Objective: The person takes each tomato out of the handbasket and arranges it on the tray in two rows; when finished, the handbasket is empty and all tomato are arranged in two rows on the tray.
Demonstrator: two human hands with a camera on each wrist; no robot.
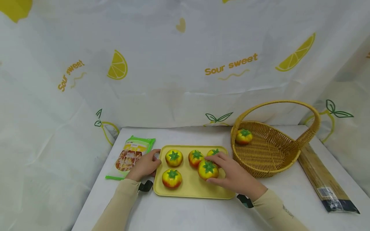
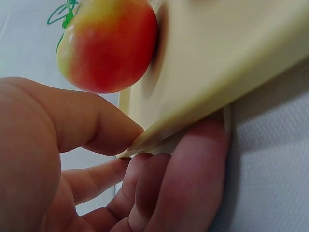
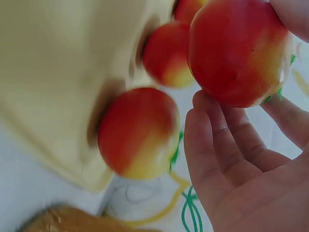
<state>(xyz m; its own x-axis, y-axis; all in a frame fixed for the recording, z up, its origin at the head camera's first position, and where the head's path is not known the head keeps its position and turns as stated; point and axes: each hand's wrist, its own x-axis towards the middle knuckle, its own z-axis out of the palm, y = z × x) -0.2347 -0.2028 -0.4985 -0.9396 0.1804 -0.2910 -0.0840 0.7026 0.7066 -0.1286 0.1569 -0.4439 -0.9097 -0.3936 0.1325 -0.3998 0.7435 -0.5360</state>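
A yellow tray [image 1: 190, 192] lies on the white table with several red-and-yellow tomatoes, such as one [image 1: 171, 179] near its front left corner. My left hand [image 1: 146, 164] pinches the tray's left rim; in the left wrist view the thumb presses on top and the fingers are underneath. Over the tray's right half, my right hand [image 1: 231, 171] grips a tomato [image 1: 208, 170] between thumb and fingers. The right wrist view shows this held tomato [image 3: 239, 53] raised off the tray. Two more tomatoes sit behind it; the far right one [image 1: 213, 152] is partly hidden by the fingers.
A wicker basket [image 1: 267, 154] with a tall handle stands right of the tray, one tomato [image 1: 244, 137] inside at its left. Beyond it lies a long brown packet [image 1: 325, 179]. On the left is a green-and-white food bag [image 1: 131, 157]. A printed curtain [image 1: 162, 80] hangs behind the table.
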